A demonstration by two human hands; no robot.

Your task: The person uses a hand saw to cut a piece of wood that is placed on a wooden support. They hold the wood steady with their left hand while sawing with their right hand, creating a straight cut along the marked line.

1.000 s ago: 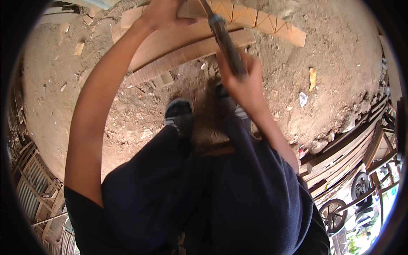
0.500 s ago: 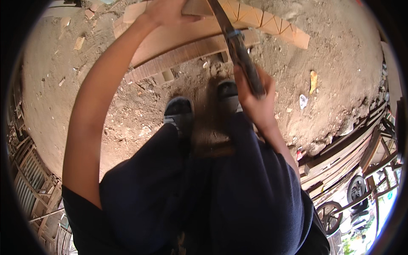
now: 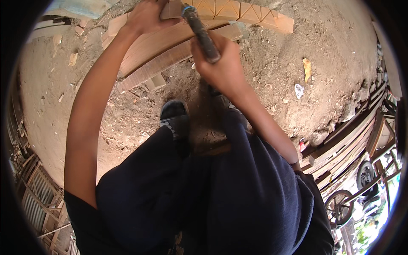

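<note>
My right hand (image 3: 223,63) is wrapped round the straight dark handle (image 3: 201,36) of a long-bladed hand tool, with a blue band at its far end. Its blade hardly shows now, beyond the handle at the top edge. Below the tool lies a wooden beam (image 3: 248,12) marked with slanting lines and cuts across it. My left hand (image 3: 146,18) grips this beam left of the tool, thumb stretched along the near side; the upper edge cuts off some fingers. The beam rests on a wider plank (image 3: 163,40), with a small wood block (image 3: 155,82) under its near edge.
Both my sandalled feet (image 3: 174,114) stand on bare dirt just nearer than the planks. A yellowish scrap (image 3: 307,70) and a crumpled clear wrapper (image 3: 299,91) lie to the right. Stacked boards (image 3: 340,155) and wheels (image 3: 340,207) are at lower right, corrugated sheets (image 3: 36,204) at lower left.
My right hand and the tool have moved left and away from me, so most of the blade has gone out of view. My left hand stays on the beam.
</note>
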